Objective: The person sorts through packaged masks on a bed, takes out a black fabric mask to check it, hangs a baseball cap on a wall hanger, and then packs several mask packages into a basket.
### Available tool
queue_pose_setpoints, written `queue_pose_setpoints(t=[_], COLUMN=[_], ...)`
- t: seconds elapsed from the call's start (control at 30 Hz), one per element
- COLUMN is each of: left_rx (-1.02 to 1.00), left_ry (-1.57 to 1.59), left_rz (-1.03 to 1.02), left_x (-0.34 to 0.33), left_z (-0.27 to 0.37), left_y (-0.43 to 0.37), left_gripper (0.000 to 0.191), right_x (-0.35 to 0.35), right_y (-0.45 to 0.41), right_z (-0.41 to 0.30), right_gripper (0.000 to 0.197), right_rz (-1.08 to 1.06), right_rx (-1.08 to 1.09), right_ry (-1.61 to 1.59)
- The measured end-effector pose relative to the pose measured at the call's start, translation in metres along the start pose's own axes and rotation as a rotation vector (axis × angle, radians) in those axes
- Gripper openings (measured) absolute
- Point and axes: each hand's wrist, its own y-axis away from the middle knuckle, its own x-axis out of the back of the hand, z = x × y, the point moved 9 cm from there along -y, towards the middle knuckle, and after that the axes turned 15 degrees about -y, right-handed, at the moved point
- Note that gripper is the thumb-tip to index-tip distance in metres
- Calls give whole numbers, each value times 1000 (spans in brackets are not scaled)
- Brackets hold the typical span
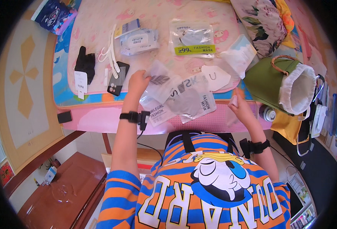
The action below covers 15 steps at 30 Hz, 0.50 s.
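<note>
My left hand [138, 82] pinches the edge of a translucent plastic bag [158, 78] with a dark leaf pattern showing. Under and beside that bag lie clear mask packages [185, 104] with printed lettering, a grey face mask visible inside. A white card with a U-shaped slot [217, 78] lies just beyond them. Over the near edge of the bed, at the right, my right hand [241, 107] grips a small pale pink piece [233, 102], thin and partly blurred. Left of my left hand, a black smartphone [118, 80] lies partly under a white hanger [110, 53].
Farther back are a wet-wipes pack [139, 41], a packaged mask [192, 38] and a white-and-blue packet [240, 54]. A black glove [85, 63] with a tag lies left. At right, a green drawstring bag [267, 83] stands by a lidded jar [268, 114] and floral pillow [261, 23].
</note>
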Motion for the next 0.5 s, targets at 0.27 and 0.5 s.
queue_pose_setpoints(t=[0.27, 0.5], left_rx=[-40, 47], left_ry=[491, 1341], left_rz=[132, 73], left_x=[60, 49], left_z=[49, 119], left_y=[29, -35], left_gripper=[19, 22], right_x=[0, 5], right_y=[6, 11], right_z=[-2, -7], right_gripper=[77, 78], right_rz=[17, 25], right_rx=[54, 32], right_ry=[-2, -89])
